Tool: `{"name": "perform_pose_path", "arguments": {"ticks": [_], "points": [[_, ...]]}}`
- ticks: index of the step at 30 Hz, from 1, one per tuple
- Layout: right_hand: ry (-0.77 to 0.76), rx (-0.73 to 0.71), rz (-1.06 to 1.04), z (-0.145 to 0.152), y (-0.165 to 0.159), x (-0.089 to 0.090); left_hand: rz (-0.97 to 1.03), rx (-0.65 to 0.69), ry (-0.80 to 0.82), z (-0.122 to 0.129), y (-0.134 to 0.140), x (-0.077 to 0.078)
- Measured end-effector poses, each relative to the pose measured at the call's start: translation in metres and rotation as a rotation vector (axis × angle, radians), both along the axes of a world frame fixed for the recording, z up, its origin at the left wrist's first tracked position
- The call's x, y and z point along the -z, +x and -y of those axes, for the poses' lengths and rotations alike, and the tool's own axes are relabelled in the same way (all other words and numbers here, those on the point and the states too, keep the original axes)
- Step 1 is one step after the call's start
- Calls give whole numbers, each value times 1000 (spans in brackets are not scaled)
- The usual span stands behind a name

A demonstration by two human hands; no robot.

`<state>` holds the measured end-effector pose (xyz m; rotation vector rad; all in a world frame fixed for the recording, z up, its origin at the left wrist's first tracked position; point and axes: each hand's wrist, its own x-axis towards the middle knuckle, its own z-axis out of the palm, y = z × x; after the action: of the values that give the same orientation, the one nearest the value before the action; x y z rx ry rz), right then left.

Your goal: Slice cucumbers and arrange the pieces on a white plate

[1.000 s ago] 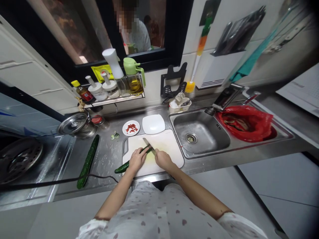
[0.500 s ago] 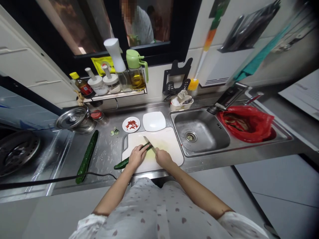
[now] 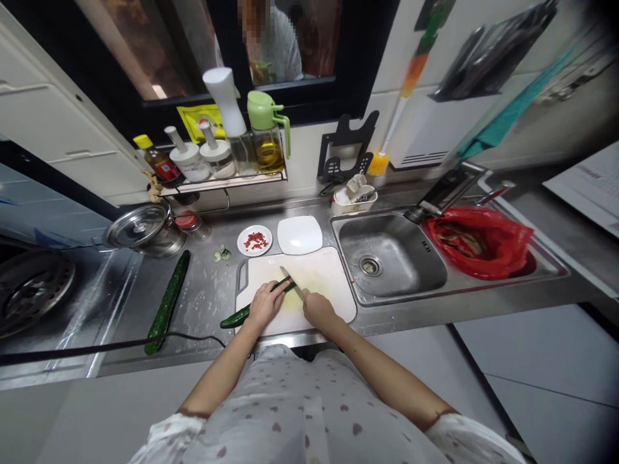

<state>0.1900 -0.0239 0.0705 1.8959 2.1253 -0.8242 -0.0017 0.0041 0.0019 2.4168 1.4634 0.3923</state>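
Observation:
My left hand (image 3: pixel 265 303) presses a cucumber (image 3: pixel 236 317) down onto the white cutting board (image 3: pixel 336 280), its fingers closed around the top. The cucumber lies slanted, with its near end past the board's left edge. In my right hand (image 3: pixel 319 310) is a kitchen knife (image 3: pixel 291 280), its handle hidden by my fist. The blade slants across the cucumber's far end, close to my left fingertips; whether it cuts in, I cannot tell. Behind the board are a small plate with chopped red bits (image 3: pixel 255 240) and a white square plate (image 3: pixel 300 236).
A second cucumber (image 3: pixel 167 303) lies on the counter at left, a cable (image 3: pixel 120 346) crossing its near end. Cucumber end pieces (image 3: pixel 222 254) sit behind it. At right are the sink (image 3: pixel 396 258) and a red plastic bag (image 3: pixel 483 248). A lidded pot (image 3: pixel 145 232) stands at far left.
The view has shifted very slightly. Both hands, the knife and the cucumber stay almost in the same place, with the blade barely moved.

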Motion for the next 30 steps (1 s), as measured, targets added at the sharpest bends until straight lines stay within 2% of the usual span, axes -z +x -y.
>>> {"name": "perform_pose_path", "arguments": {"ticks": [13,22,30], "points": [[4,-12,-6,-12,-9,-1,14,2,3,-1,-1,3],[-28,-10,20,4,1,0,3,2,20,-1,0,5],[-8,-26,0,-11,-9,0,27,11,19,-1,-1,4]]}}
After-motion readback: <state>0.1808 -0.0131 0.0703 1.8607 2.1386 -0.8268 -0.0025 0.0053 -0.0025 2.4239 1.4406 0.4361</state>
